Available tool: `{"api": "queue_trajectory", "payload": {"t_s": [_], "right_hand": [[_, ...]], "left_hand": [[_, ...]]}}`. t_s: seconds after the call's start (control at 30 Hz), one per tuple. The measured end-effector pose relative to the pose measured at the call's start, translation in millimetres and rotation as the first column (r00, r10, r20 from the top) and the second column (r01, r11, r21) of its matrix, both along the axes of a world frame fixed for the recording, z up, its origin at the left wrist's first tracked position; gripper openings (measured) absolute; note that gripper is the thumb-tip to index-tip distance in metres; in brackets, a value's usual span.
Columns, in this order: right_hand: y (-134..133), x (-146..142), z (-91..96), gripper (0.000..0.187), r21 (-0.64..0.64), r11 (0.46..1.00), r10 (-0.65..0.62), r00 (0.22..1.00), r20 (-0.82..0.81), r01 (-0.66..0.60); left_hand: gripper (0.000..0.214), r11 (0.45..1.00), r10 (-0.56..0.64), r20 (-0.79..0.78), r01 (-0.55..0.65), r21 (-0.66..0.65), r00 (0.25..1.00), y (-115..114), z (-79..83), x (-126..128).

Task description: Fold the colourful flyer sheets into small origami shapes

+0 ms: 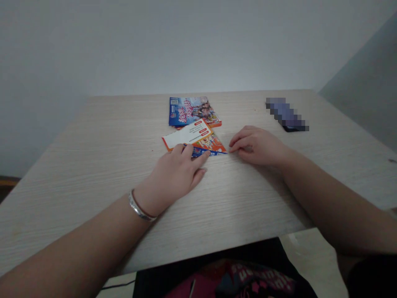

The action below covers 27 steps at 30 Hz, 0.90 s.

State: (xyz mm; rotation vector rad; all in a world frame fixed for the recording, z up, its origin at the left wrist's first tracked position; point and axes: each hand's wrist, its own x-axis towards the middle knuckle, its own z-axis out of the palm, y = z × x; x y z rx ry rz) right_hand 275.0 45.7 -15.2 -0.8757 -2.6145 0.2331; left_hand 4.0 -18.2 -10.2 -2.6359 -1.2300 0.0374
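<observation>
My left hand [175, 171] lies on the wooden table [93, 165], its fingers stretched out and pressing the near edge of an orange and white leaflet [192, 136]. That leaflet is folded, with a white flap turned up over its coloured side. My right hand [256, 145] rests just right of the leaflet, fingers loosely curled, fingertips close to its right corner and holding nothing that I can see. A silver bangle [138, 207] circles my left wrist. Behind the folded leaflet lies a blue leaflet [190, 111], flat on the table.
A dark phone-like object [287, 116], blurred out, lies at the back right of the table. A pale wall stands behind the table. The table's near edge runs just in front of my lap.
</observation>
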Motion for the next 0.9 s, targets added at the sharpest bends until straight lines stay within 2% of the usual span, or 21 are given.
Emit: {"api": "queue_trajectory", "payload": {"t_s": [0.07,0.13,0.23,0.4,0.57,0.9], "right_hand": [[-1.8,-4.8,-2.1,0.027,0.026,0.999,-0.045,0.996,-0.082,0.047],[-4.7,-11.8,-3.4,0.028,0.052,0.998,-0.025,0.995,-0.096,0.031],[-10.1,-21.8,-3.1,0.03,0.077,0.996,0.035,0.999,-0.008,-0.035],[-15.6,-28.6,0.9,0.027,0.112,0.993,0.015,0.991,0.134,-0.03],[-15.8,-32.2,4.5,0.027,0.116,0.993,0.014,0.984,0.176,-0.035],[-19.2,-34.5,6.6,0.026,0.093,0.995,-0.038,0.98,0.196,0.02]], "left_hand": [[0.047,1.0,-0.001,0.003,0.001,0.006,1.0,0.0,0.3,0.2],[0.047,1.0,0.005,0.004,-0.005,0.0,1.0,0.3,1.0,0.6],[0.048,1.0,0.004,-0.002,-0.004,-0.004,1.0,0.9,2.4,1.7],[0.05,1.0,0.001,-0.021,-0.001,0.004,1.0,0.5,2.4,3.8],[0.055,1.0,0.006,-0.035,-0.006,-0.017,0.999,-1.3,3.8,7.0],[0.047,0.999,0.012,-0.029,-0.013,-0.032,0.999,-1.3,8.1,5.2]]}}
